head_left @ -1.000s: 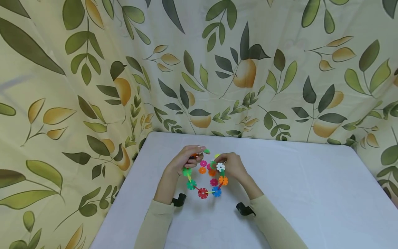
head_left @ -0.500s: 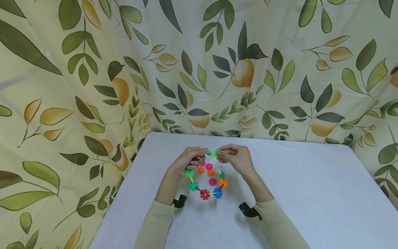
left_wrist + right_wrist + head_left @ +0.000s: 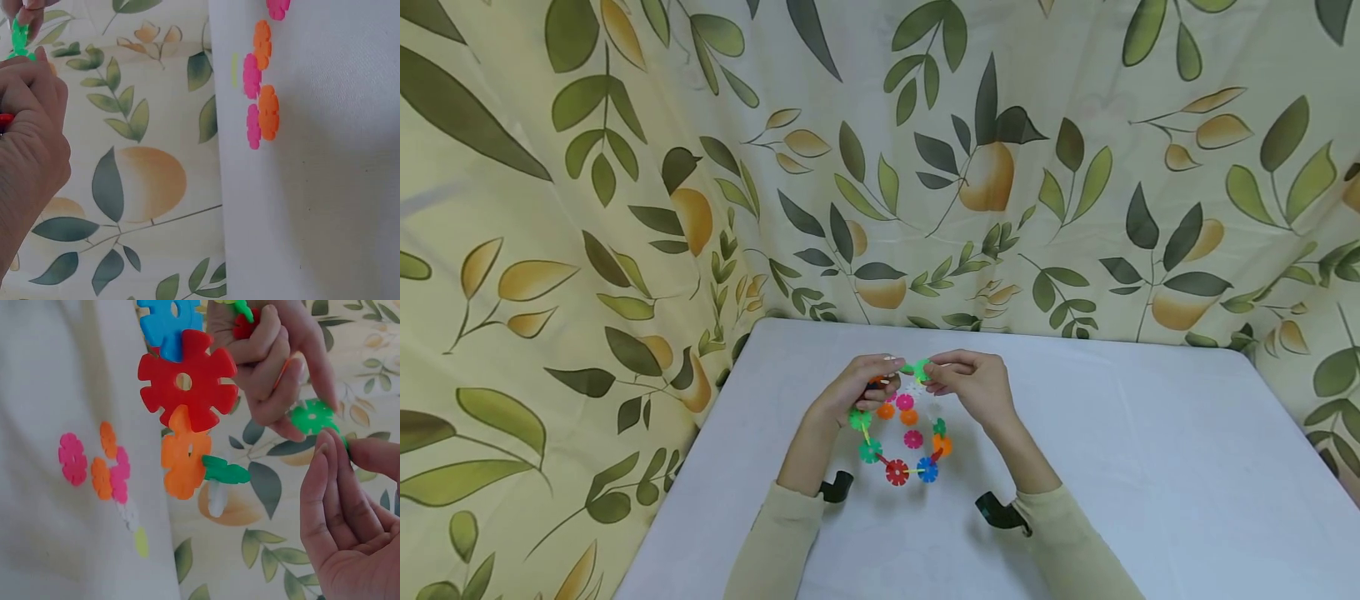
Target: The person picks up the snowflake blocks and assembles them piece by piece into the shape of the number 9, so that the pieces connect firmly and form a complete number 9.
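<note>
Flower-shaped, notched plastic discs are linked in a chain that droops in a curve below my left hand (image 3: pixel 857 385); a red disc (image 3: pixel 897 472) and a blue disc (image 3: pixel 928 470) form its lowest part. The left thumb and index finger pinch a green disc (image 3: pixel 310 416) at one end of the chain. Fingertips of my right hand (image 3: pixel 976 385) pinch another green disc (image 3: pixel 921 370), its edge meeting the first one in the right wrist view. An orange disc (image 3: pixel 186 456), a small green disc (image 3: pixel 225 470) and a whitish disc (image 3: pixel 217 499) make up the chain's free end.
Loose discs lie on the white table (image 3: pixel 1120 450) behind the chain: pink (image 3: pixel 913 439), orange (image 3: pixel 886 412), whitish and yellow (image 3: pixel 142 542). A leaf-and-fruit patterned curtain (image 3: pixel 880 183) hangs at the back and left. Black wrist mounts (image 3: pixel 1000 510) stick out from both sleeves.
My right hand has risen from the chain's right side with a green disc, bringing it up to the green disc in my left hand. The left hand shifts only slightly.
</note>
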A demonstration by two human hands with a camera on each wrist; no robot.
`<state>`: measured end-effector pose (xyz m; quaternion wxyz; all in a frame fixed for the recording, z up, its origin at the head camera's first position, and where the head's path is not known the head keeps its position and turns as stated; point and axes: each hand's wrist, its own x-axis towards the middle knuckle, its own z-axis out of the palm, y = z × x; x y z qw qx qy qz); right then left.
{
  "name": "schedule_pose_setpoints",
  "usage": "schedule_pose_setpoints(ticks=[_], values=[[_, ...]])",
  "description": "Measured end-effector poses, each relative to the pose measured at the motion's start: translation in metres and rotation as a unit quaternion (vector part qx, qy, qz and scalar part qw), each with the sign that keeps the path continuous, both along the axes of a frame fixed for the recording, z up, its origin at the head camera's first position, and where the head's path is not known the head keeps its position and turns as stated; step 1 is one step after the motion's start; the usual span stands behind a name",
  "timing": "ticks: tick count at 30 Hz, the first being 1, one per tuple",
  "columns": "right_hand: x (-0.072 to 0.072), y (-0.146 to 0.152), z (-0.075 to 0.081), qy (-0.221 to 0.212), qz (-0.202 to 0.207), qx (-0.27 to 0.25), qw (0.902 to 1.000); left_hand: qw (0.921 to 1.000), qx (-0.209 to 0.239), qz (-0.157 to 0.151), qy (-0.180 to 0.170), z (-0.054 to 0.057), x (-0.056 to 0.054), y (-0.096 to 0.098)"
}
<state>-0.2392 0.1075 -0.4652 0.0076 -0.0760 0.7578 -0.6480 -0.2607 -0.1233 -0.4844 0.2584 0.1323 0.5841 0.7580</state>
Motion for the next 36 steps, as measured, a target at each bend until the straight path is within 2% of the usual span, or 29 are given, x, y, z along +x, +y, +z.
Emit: schedule_pose_setpoints(ticks=[9,16,23,27,29,33,36], values=[[0.0,0.002,0.001,0.012,0.012,0.007,0.9998,0.9997,0.008,-0.021,0.007,0.001,0.002,0.002],[-0.001,0.005,0.001,0.023,0.019,0.03,0.9991,0.9994,-0.002,-0.035,0.004,-0.004,0.001,0.009],[-0.001,0.005,0.001,0.018,0.024,0.046,0.9985,0.9977,-0.016,-0.058,0.031,-0.004,0.005,0.013],[0.0,0.006,0.002,0.015,0.024,0.063,0.9976,0.9964,-0.014,-0.076,0.034,-0.005,0.005,0.015],[-0.001,0.005,0.002,0.013,0.026,0.057,0.9979,0.997,-0.009,-0.073,0.024,-0.006,0.005,0.016],[-0.006,0.006,0.0,0.006,0.034,0.023,0.9991,0.9988,0.001,-0.046,-0.015,-0.003,0.003,0.015],[-0.012,0.008,-0.003,-0.002,0.032,0.007,0.9995,0.9993,-0.004,-0.032,-0.019,0.0,0.002,0.012]])
